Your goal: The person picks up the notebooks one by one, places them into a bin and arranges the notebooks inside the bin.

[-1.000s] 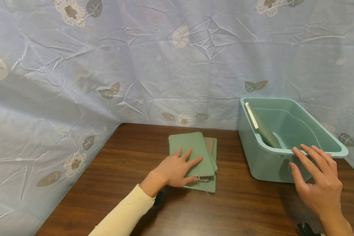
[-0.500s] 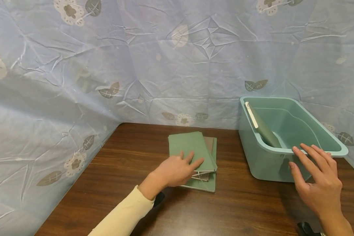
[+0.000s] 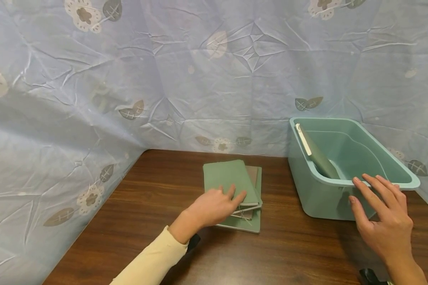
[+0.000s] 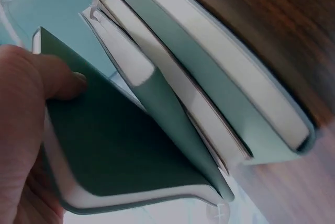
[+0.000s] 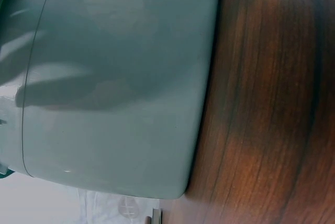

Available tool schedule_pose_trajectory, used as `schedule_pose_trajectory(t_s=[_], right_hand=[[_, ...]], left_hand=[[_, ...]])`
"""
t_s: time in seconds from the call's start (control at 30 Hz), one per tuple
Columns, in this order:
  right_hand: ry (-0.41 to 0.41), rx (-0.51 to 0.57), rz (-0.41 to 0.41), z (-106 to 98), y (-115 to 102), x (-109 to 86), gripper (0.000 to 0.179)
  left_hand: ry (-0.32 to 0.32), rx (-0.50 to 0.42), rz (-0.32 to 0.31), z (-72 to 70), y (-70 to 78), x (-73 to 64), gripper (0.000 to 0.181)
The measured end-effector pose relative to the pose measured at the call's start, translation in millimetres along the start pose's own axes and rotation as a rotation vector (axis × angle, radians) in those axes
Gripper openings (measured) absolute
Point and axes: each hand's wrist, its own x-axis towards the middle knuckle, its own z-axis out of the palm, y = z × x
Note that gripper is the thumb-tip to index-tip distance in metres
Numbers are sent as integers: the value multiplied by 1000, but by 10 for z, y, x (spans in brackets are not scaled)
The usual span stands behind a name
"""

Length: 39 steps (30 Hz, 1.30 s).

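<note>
My left hand [image 3: 212, 208] pinches the near edge of a green notebook [image 3: 226, 178], the top one of a small stack on the table. In the left wrist view the thumb [image 4: 57, 77] lies against the notebook's green underside, which is tilted up off the pile. Beneath it are another green notebook [image 4: 172, 114], a brown-edged one [image 4: 193, 96] and a thick green one [image 4: 230, 111] at the bottom. Thin ribbons hang from the page ends. My right hand [image 3: 386, 215] has its fingers extended at the near rim of a teal plastic bin [image 3: 321, 198], holding nothing.
Inside the bin a green notebook [image 3: 319, 156] leans on the left wall, its white page edge up. The brown wood table [image 3: 271, 253] runs under everything. A crumpled floral sheet [image 3: 199, 87] hangs behind and at the left.
My left hand has gone from lying spread on the top notebook to its near edge, which has risen and uncovered more of the notebooks below. The right hand stays at the bin rim.
</note>
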Motion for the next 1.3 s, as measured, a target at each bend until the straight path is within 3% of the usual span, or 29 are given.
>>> schedule_pose_trajectory(t_s=[0.17,0.3,0.53,1.03,1.3], right_hand=[[6,8,0,8,-22,2,44],[21,21,-8,5,-37,12,44],[3,10,-11,-18,-32,17,44],[25,27,-13,19,-68,27,43],[0,12,6,-7,-58,6,44]], left_hand=[[8,5,-8,-38,-54,-27,52],[69,-18,-5,-94,-143,-20,48],[121,-145,-93,-246,-368,-26,57],[245,-91,-174,-348,-673,-49,61],[343,-78,-184,-408,-776,19,57]])
